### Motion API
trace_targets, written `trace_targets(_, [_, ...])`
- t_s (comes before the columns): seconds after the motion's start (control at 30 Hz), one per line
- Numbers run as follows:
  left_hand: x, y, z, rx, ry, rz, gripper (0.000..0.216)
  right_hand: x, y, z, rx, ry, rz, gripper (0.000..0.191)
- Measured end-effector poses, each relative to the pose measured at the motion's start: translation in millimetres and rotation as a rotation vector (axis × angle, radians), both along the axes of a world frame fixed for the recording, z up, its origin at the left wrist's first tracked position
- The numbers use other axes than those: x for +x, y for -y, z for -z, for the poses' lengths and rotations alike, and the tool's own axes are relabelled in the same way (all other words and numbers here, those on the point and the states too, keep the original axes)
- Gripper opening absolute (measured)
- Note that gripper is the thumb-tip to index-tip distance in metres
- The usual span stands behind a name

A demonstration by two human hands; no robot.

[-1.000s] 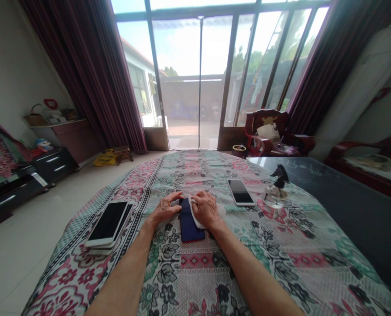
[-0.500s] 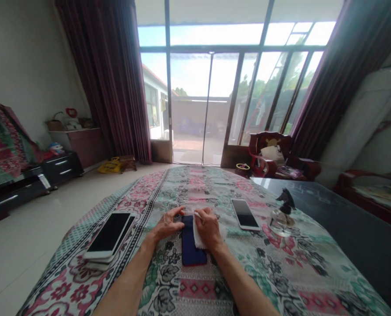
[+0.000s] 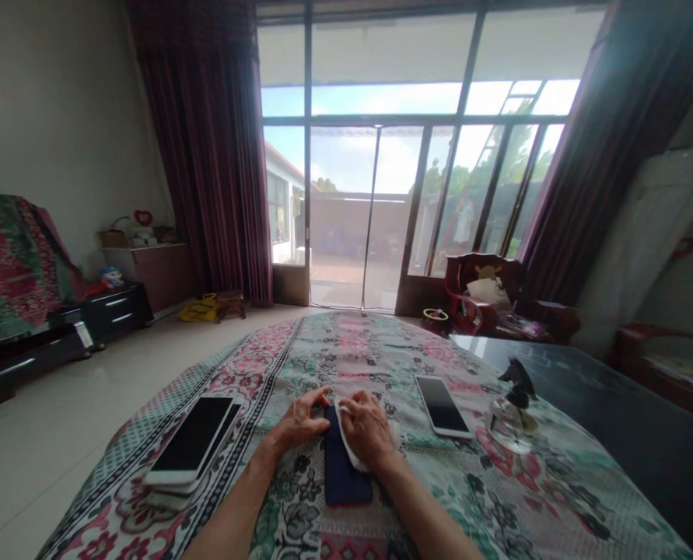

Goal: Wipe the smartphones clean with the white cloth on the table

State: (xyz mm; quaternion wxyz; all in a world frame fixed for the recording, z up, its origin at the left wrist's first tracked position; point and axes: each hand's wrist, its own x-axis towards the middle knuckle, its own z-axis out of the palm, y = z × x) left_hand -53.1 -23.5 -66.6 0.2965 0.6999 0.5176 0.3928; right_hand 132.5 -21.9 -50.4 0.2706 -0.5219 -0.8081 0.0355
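Observation:
A dark blue phone (image 3: 347, 484) with a reddish edge lies flat on the patterned tablecloth before me. My left hand (image 3: 300, 420) holds it at the upper left corner, thumb against the left side and a finger curved by the top edge. Bunched under my right hand (image 3: 370, 429) is a white cloth (image 3: 342, 424), pressed onto the phone's upper right part; my fingers are closed on it. To the right rests a white phone (image 3: 444, 406) with a dark screen. Stacked at the left are several phones (image 3: 191, 437), the top one white-framed with a black screen.
A clear spray bottle (image 3: 510, 424) with a black trigger head stands at the right of the tablecloth (image 3: 299, 342). Beyond the table's right edge is a dark flat surface (image 3: 603, 420). A red wooden chair (image 3: 463, 288) stands by the glass doors.
The view has tilted up a little, so everything sits lower in the frame. My right hand and the cloth have shifted slightly left over the phone. My left hand keeps its place on it.

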Motion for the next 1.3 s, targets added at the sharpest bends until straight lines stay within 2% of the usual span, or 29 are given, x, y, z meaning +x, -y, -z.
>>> trace_targets(0.43, [2.4, 0.7, -2.1, 0.015, 0.008, -0.006, 0.068, 11.2, -9.9, 6.2, -0.003, -0.009, 0.164, 0.023])
trace_targets(0.7, [1.5, 1.2, -1.5, 0.003, 0.004, 0.003, 0.068, 16.1, -3.4, 3.6, 0.06, -0.068, -0.034, 0.02])
trace_targets(0.8, [1.2, 1.1, -2.1, 0.005, 0.001, 0.015, 0.068, 14.8, -3.2, 4.3, 0.055, -0.062, -0.043, 0.02])
trace_targets(1.1, [-0.1, -1.5, 2.7, 0.007, 0.019, 0.012, 0.068, 15.8, -4.4, -0.1, -0.02, -0.016, 0.194, 0.02])
trace_targets(1.2, [0.0, -1.7, 2.5, 0.01, 0.018, 0.018, 0.068, 19.1, -5.1, 1.3, 0.008, -0.08, 0.148, 0.021])
trace_targets(1.3, [0.6, -0.8, 0.2, 0.012, -0.002, 0.019, 0.067, 19.9, -4.7, 4.1, 0.046, -0.109, 0.008, 0.022])
